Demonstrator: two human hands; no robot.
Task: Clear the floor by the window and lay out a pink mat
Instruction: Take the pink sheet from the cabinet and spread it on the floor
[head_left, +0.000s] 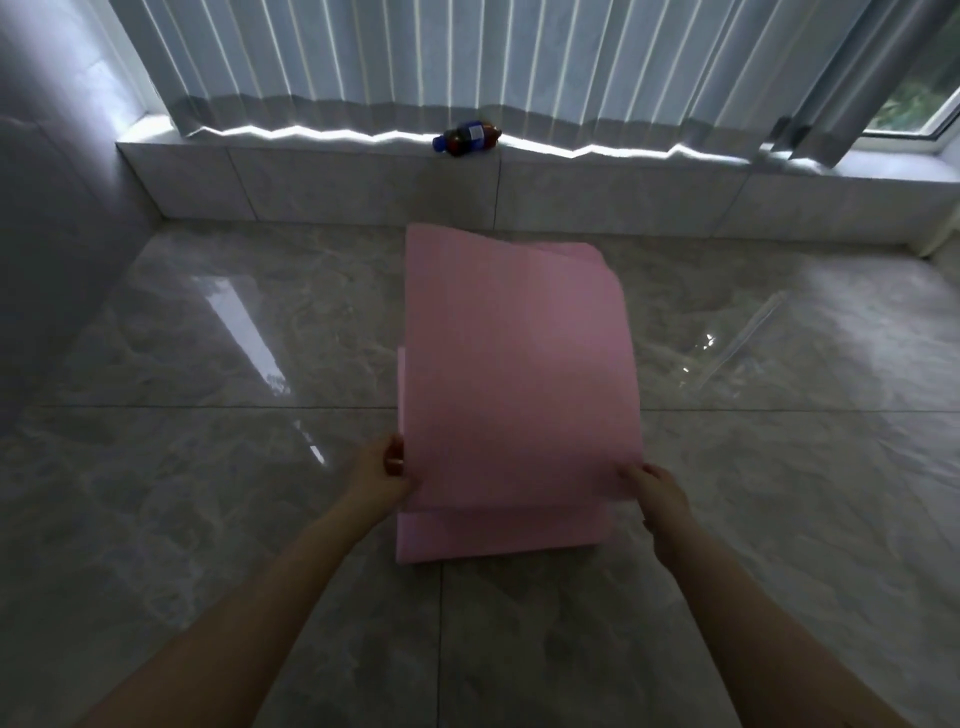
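On floor below window, folded mat (519, 374) is held up, top layer lifted. Near corners pinched: left hand (382, 470) at left edge, right hand (657, 491) at right. Judged light, floppy foam, easily creased; best gripped at corners.

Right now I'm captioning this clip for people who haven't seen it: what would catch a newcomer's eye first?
The folded pink mat in the middle, over the glossy grey floor, gripped at its near edge by the left hand and right hand. Next, a dark bottle lying on its side on the window ledge under the curtain.
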